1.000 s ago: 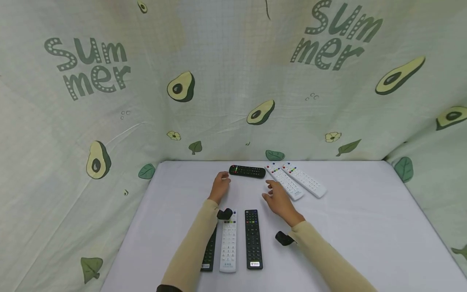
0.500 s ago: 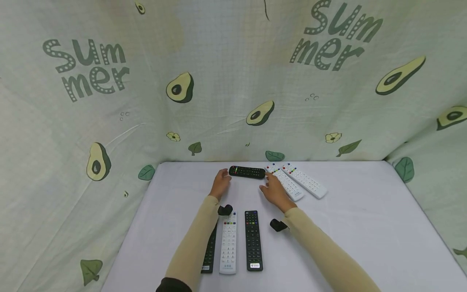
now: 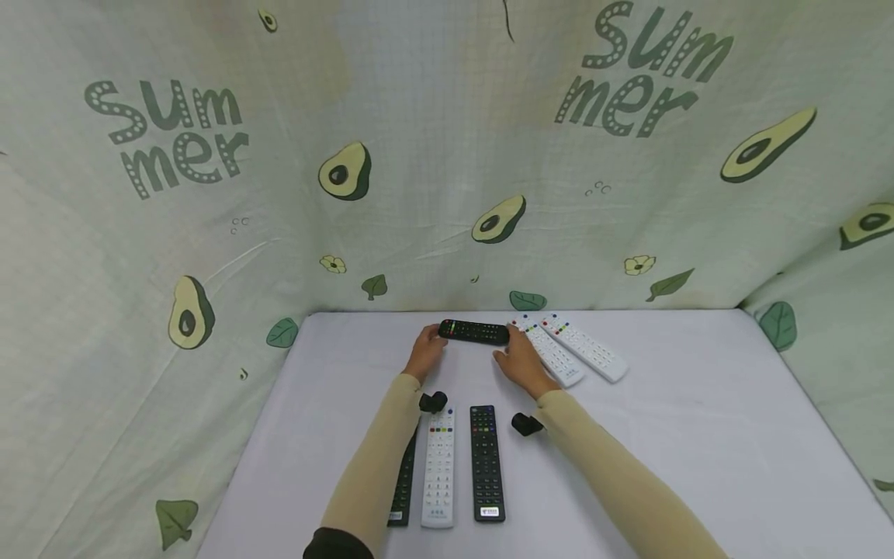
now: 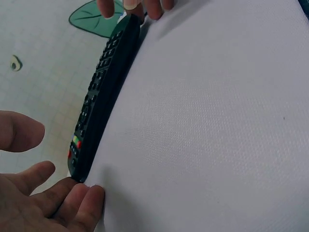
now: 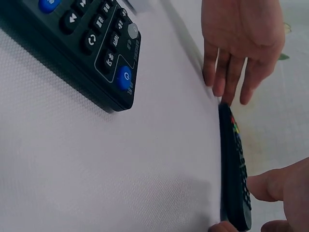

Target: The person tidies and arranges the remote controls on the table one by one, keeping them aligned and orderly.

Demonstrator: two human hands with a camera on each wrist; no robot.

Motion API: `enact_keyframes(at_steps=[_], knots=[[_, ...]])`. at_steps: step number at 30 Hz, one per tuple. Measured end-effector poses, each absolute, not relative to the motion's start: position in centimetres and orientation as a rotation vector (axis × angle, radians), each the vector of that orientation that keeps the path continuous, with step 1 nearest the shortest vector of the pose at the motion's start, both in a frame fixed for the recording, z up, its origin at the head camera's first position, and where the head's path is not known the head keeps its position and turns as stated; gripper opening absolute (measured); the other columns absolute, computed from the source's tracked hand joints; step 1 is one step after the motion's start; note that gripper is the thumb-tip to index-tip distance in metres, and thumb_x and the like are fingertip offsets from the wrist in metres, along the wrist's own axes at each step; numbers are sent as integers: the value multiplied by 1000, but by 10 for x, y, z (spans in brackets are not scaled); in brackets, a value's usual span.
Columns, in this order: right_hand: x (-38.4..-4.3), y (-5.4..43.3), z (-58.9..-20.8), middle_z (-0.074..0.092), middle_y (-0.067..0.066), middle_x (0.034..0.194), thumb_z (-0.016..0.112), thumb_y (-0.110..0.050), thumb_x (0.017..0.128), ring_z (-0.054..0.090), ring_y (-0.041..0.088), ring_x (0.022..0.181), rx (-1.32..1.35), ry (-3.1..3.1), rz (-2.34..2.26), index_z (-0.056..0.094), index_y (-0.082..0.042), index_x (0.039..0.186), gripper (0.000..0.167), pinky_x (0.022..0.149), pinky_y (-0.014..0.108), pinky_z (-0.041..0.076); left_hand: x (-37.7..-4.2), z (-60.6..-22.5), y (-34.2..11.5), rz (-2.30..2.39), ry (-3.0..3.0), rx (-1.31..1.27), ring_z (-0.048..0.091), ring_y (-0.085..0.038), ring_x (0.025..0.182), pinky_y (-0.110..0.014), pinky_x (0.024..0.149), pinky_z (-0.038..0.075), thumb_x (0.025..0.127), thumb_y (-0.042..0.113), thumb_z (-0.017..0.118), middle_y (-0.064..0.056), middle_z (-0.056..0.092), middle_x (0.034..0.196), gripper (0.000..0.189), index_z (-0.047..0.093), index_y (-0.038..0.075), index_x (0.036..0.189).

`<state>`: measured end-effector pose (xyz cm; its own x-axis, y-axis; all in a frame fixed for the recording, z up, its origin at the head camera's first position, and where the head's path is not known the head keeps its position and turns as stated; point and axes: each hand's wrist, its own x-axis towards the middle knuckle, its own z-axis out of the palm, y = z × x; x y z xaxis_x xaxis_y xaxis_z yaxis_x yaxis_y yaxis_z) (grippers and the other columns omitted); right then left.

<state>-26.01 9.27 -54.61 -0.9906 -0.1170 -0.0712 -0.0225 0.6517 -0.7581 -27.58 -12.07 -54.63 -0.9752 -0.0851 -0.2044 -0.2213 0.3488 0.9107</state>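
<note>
A black remote control [image 3: 473,331] with rounded ends lies crosswise near the far edge of the table. At its left end is my left hand [image 3: 424,353]; in the left wrist view the fingertips touch that end [image 4: 79,166], with the thumb held away. My right hand [image 3: 520,361] is at the other end, its fingers against the tip and its thumb apart in the head view. Just beside the right hand lie two white remotes [image 3: 559,361] [image 3: 590,349], slanted. The right wrist view shows the same black remote [image 5: 234,169] between both hands.
Nearer to me, a white remote [image 3: 438,473] and a black remote [image 3: 486,466] lie lengthwise. Another black remote [image 3: 403,485] is partly hidden by my left sleeve. A patterned cloth [image 3: 419,155] hangs behind the white table [image 3: 698,435].
My right hand has moved forward and left to the right end of the black remote. My left hand has shifted slightly right, onto its left end. The remote has barely moved.
</note>
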Motion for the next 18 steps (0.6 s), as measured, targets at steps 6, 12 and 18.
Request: enact_keyframes(at_steps=[6,12,18], knots=[[-262,91,-548,50,42,142,65,-8,101,50,51,136,-105,2774,-1270,34,19,153,66,119,60,39,-271,-544,-121,1691,2504,-294,39,-41,151,-53,126,31,102,12,49,-25,45,160,55,45,-2,155],[-261,89,-550,54,42,133,66,-5,100,56,51,128,-96,2776,-1321,47,21,142,53,112,58,47,-271,-546,-122,1720,2474,-316,40,-40,150,-52,126,31,104,12,51,-25,46,158,53,45,-3,155],[-258,89,-553,64,31,114,67,-2,99,64,41,104,1,2729,-1484,56,13,133,39,92,53,55,-274,-550,-122,1758,2463,-355,47,-40,143,-52,120,40,103,10,55,-25,49,154,53,47,-4,153]])
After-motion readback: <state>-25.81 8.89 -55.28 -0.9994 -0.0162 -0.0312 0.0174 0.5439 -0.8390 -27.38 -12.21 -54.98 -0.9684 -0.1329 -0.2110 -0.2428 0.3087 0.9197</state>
